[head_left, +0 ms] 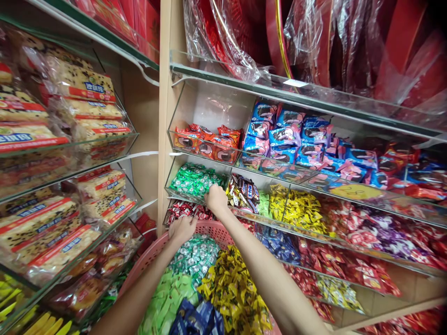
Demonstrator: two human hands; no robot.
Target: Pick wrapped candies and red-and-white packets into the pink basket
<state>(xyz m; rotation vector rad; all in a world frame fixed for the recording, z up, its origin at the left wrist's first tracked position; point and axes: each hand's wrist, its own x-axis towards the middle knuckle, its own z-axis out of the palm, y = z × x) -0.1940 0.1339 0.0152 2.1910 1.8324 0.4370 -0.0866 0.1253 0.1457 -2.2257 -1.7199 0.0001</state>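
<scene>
Evidently both hands are at the shelves, with the forearms reaching in from the lower edge of the view. The left hand [183, 229] is curled, palm down, at the far rim of a pink perforated basket [219, 230], just beside a low compartment of red-wrapped sweets [185, 212]. The right hand [216, 200] is closed into a loose fist at the front right corner of a compartment of green-wrapped sweets [195, 180]. The fingertips of both are hidden, so whether either pinches anything cannot be told.

The basket lies below and between the hands, partly covered by the forearms. Inside it, silvery-green sweets [197, 257] sit at the far side, light green packets [171, 298] toward the left, yellow packets [233, 288] toward the right, and dark blue packets [197, 318] nearest the camera.

Right of the green-wrapped sweets come brown-wrapped bars [246, 191] and yellow-wrapped sweets [300, 209]. On the shelf above, orange-red packs [209, 142] sit left of blue and pink packs [284, 135]. Packaged pastries dotted with dark bits [87, 88] fill the glass-fronted shelves at the left, and red items in clear plastic [240, 37] stand along the top.
</scene>
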